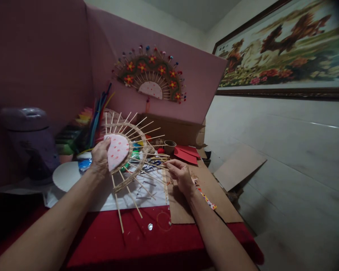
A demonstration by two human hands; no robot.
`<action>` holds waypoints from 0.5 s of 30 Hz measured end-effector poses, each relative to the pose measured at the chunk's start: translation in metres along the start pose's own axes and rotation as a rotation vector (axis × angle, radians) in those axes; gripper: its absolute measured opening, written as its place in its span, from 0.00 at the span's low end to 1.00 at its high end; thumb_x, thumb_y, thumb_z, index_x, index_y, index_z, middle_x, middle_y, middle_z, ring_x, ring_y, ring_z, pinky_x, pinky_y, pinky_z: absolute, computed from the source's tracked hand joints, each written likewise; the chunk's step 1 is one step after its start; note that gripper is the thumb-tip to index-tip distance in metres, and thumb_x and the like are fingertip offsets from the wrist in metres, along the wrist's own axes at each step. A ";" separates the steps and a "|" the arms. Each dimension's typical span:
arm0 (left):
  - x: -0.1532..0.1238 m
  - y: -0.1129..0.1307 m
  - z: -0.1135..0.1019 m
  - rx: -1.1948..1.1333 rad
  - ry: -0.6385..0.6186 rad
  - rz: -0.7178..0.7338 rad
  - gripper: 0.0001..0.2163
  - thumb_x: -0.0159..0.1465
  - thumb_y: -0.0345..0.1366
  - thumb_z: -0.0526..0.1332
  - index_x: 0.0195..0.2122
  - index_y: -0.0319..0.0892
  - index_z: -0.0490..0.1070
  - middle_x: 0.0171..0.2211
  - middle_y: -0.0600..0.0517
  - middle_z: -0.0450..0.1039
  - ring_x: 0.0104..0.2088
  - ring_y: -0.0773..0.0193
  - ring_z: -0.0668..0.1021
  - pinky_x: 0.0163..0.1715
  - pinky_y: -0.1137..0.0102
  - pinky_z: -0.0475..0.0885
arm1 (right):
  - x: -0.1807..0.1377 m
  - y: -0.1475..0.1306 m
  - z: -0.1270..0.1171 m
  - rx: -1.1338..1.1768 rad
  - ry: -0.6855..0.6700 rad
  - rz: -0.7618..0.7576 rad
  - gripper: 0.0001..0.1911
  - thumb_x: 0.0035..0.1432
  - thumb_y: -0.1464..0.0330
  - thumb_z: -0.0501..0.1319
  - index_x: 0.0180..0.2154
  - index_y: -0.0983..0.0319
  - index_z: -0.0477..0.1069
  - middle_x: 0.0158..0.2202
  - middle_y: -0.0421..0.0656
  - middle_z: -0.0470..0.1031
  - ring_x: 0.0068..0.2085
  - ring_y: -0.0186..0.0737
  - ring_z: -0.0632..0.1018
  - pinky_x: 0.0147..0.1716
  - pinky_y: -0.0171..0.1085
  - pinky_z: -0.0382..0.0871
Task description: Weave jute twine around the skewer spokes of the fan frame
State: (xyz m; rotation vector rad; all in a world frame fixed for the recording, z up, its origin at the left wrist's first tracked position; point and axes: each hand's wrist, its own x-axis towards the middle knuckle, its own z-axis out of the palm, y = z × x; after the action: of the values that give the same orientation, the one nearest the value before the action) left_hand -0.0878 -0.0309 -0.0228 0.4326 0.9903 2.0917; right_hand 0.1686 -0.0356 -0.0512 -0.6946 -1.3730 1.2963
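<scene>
My left hand [100, 156] is closed round the flat side of a half-round fan frame, thumb on its pink dotted fabric centre [118, 150]. Thin wooden sticks [135, 130] radiate from that centre, with a band of twine [144, 158] woven across them in an arc. At the frame's right side my right hand [180, 175] pinches the end of one stick; whether twine is also between the fingers is unclear. A small bundle of twine [150, 149] lies against the band. Behind the sticks are blue-handled scissors [156, 163], partly hidden.
A finished fan with orange flowers [152, 69] hangs on the pink board [197, 79]. Left stand a purple bottle [31, 143], a white paper plate [64, 176] and pipe cleaners [97, 116]. Red paper [186, 154] and a cup [170, 145] sit behind the cardboard sheet [220, 205].
</scene>
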 end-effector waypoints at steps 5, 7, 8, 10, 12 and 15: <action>0.007 -0.003 -0.002 0.021 -0.013 0.098 0.03 0.58 0.30 0.60 0.27 0.38 0.68 0.22 0.55 0.72 0.21 0.70 0.72 0.23 0.74 0.71 | 0.003 0.000 -0.004 -0.083 0.106 -0.073 0.12 0.46 0.61 0.66 0.26 0.63 0.73 0.17 0.34 0.60 0.19 0.26 0.53 0.17 0.31 0.44; 0.006 -0.003 -0.002 0.032 -0.015 0.110 0.04 0.58 0.29 0.60 0.26 0.37 0.67 0.20 0.56 0.70 0.20 0.71 0.70 0.23 0.74 0.69 | 0.002 0.001 -0.004 -0.156 0.133 -0.155 0.11 0.47 0.61 0.66 0.26 0.62 0.73 0.20 0.36 0.65 0.21 0.28 0.60 0.20 0.31 0.53; 0.005 -0.003 -0.001 0.036 -0.011 0.117 0.04 0.58 0.29 0.60 0.26 0.37 0.67 0.20 0.57 0.69 0.20 0.71 0.69 0.22 0.74 0.68 | 0.001 0.001 -0.004 -0.208 0.137 -0.203 0.10 0.48 0.61 0.65 0.26 0.62 0.73 0.21 0.37 0.67 0.23 0.30 0.64 0.23 0.32 0.57; 0.005 -0.003 -0.001 0.049 -0.002 0.128 0.04 0.57 0.29 0.61 0.26 0.37 0.67 0.19 0.57 0.68 0.19 0.71 0.68 0.22 0.74 0.67 | -0.002 0.001 -0.002 -0.331 0.122 -0.288 0.10 0.51 0.61 0.64 0.26 0.62 0.73 0.23 0.40 0.70 0.26 0.34 0.68 0.27 0.34 0.62; 0.006 -0.005 -0.001 0.063 0.006 0.139 0.04 0.56 0.29 0.61 0.25 0.37 0.67 0.19 0.57 0.67 0.19 0.71 0.68 0.22 0.74 0.66 | -0.006 0.002 0.000 -0.444 0.082 -0.347 0.10 0.53 0.62 0.62 0.27 0.62 0.74 0.24 0.41 0.72 0.27 0.36 0.70 0.28 0.35 0.63; 0.009 -0.007 -0.003 0.074 0.014 0.144 0.05 0.55 0.31 0.62 0.24 0.38 0.67 0.19 0.57 0.67 0.20 0.70 0.68 0.22 0.74 0.66 | -0.010 0.002 0.001 -0.552 0.018 -0.404 0.09 0.55 0.63 0.61 0.29 0.61 0.76 0.24 0.42 0.74 0.25 0.36 0.70 0.27 0.36 0.62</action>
State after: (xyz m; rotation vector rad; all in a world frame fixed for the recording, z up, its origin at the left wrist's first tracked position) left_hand -0.0916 -0.0221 -0.0304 0.5412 1.0751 2.1933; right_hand 0.1698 -0.0445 -0.0563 -0.7380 -1.7683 0.5896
